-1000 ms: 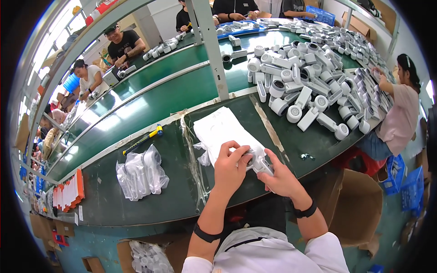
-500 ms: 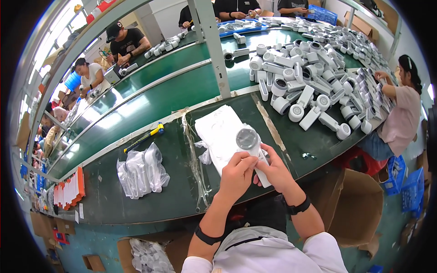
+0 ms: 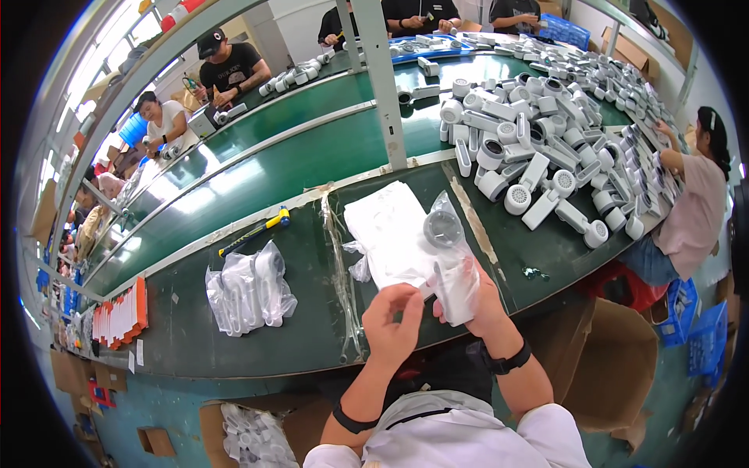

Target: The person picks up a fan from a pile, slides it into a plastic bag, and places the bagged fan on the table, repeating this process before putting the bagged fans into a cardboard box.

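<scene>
A white handheld fan (image 3: 455,295) with a round grey head lies in a clear plastic bag, and my right hand (image 3: 491,304) is closed around its handle. My left hand (image 3: 392,324) is just left of the bagged fan, its fingers curled with a gap to the thumb and nothing visible in it. Beneath and beyond the fan is a stack of white, thin bags or sheets (image 3: 382,226). Left of the stack, several bagged white fans (image 3: 248,290) lie side by side on the dark green bench (image 3: 312,312).
A yellow-and-black hammer-like tool (image 3: 257,231) lies behind the bagged fans. A large pile of unbagged fans (image 3: 538,148) covers the right, with a co-worker (image 3: 694,187) beside it. A metal post (image 3: 388,101) rises at the bench's far edge. Cartons (image 3: 601,366) stand below.
The fan, bare-looking in my hands before, now shows inside a clear bag. My left hand has come away from it to the left and lower. The view has shifted slightly.
</scene>
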`<state>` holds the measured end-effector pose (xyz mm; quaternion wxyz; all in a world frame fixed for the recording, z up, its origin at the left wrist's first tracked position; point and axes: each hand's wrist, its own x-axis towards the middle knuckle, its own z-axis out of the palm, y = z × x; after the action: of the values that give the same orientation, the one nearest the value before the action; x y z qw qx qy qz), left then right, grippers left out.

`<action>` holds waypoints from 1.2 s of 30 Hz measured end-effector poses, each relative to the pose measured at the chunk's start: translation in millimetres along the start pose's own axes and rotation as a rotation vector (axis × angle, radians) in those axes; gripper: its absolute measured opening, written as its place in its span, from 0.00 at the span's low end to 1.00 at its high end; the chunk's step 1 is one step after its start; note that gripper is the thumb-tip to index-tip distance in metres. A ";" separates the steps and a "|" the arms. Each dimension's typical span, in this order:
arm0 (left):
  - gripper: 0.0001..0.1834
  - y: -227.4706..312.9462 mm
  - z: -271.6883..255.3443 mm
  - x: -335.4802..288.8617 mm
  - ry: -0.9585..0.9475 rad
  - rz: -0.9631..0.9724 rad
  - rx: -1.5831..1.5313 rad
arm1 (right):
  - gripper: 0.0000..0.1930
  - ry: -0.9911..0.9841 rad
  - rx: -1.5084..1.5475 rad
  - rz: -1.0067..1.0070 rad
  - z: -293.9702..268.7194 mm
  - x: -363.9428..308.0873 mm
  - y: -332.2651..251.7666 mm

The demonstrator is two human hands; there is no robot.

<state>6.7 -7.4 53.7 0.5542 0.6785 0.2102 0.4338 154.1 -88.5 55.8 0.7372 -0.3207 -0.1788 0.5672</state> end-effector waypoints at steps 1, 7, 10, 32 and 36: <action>0.13 -4.7 -1.3 1.4 0.078 -0.116 -0.123 | 0.27 -0.004 -0.001 0.004 3.8 -1.4 -0.4; 0.30 -5.1 -0.2 15.1 -0.088 -0.502 -0.655 | 0.27 -0.123 0.149 0.102 13.3 -5.5 3.9; 0.29 -3.6 -6.0 20.2 -0.312 -0.635 -0.828 | 0.28 -0.106 0.034 0.068 19.7 -2.4 10.4; 0.24 -17.7 1.6 18.5 -0.081 -0.814 -0.880 | 0.17 0.294 -0.812 -0.133 5.7 23.5 30.6; 0.25 -12.5 -1.6 19.7 -0.097 -0.909 -1.014 | 0.13 0.349 -1.358 -0.227 18.4 19.3 12.8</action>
<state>18.4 12.3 49.1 0.9396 0.1979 0.2202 0.1718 139.0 -63.2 58.6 0.4467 -0.7750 -0.4044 0.1903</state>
